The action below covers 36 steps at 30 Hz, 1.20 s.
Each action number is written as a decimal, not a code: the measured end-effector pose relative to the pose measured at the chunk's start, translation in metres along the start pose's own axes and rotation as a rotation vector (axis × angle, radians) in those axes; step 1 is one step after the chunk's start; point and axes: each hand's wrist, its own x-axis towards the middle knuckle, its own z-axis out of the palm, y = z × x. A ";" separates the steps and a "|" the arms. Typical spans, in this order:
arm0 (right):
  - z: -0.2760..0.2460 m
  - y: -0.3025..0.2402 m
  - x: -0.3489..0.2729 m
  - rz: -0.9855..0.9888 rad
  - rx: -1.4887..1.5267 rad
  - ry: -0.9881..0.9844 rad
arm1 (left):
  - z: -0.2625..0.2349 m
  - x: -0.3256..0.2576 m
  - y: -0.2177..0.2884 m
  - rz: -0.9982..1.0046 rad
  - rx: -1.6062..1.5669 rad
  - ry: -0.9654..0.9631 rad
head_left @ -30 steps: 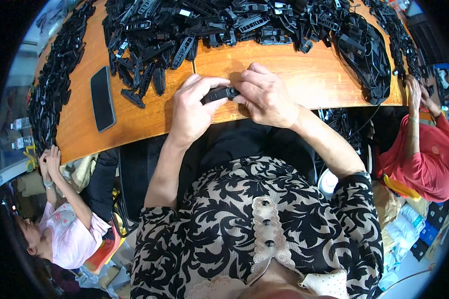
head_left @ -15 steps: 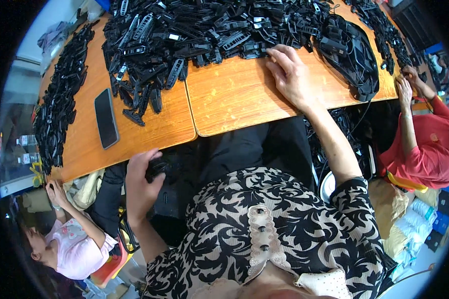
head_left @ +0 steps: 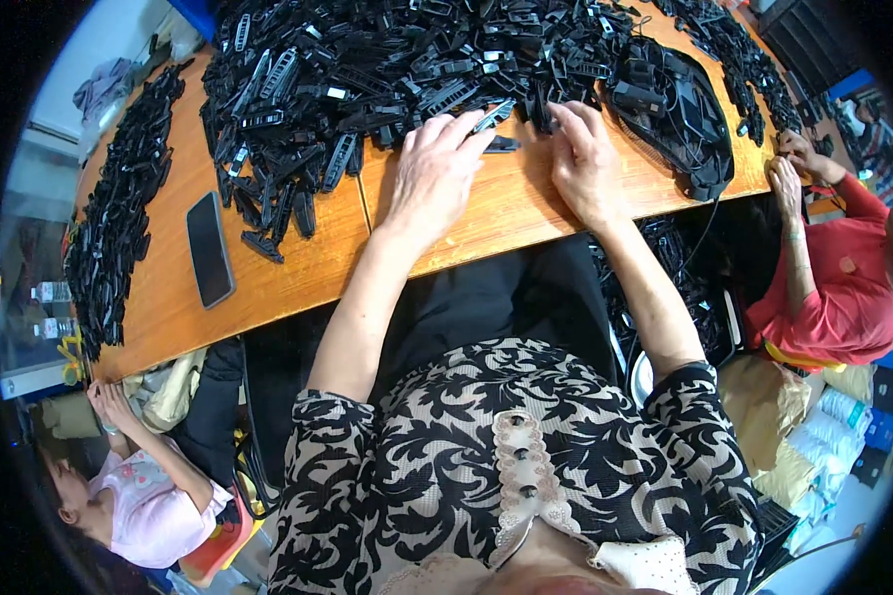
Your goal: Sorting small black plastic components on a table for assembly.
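My left hand is over the table at the near edge of a big heap of slim black plastic pieces. Its fingers are bent around a slim, shiny black plastic piece that sticks out at the fingertips. Another dark piece lies on the wood beside them. Just to the right, my right hand rests at the heap's edge, thumb and forefinger apart, close to a few black pieces. Many pieces in the heap are long and slotted; their exact kind cannot be told.
A dark phone lies on the wooden table, left of the heap. A black mesh bag with cables sits to the right. More black pieces line the far left. People in pink and red work at either side.
My left hand has come up from below the table edge to the heap beside my right hand. My right hand stays near the heap. The view has shifted slightly.
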 end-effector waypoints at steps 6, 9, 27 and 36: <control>-0.011 0.000 -0.001 -0.125 -0.209 -0.104 | -0.010 -0.024 -0.001 -0.016 -0.007 0.070; -0.014 0.003 -0.005 -0.206 -0.128 -0.130 | -0.018 -0.034 0.009 -0.117 -0.153 0.136; -0.022 -0.025 -0.004 0.028 -0.313 -0.472 | -0.022 -0.058 0.018 -0.305 -0.202 0.105; -0.048 0.000 -0.016 0.021 -0.085 -0.275 | -0.022 -0.059 0.017 -0.366 -0.344 0.071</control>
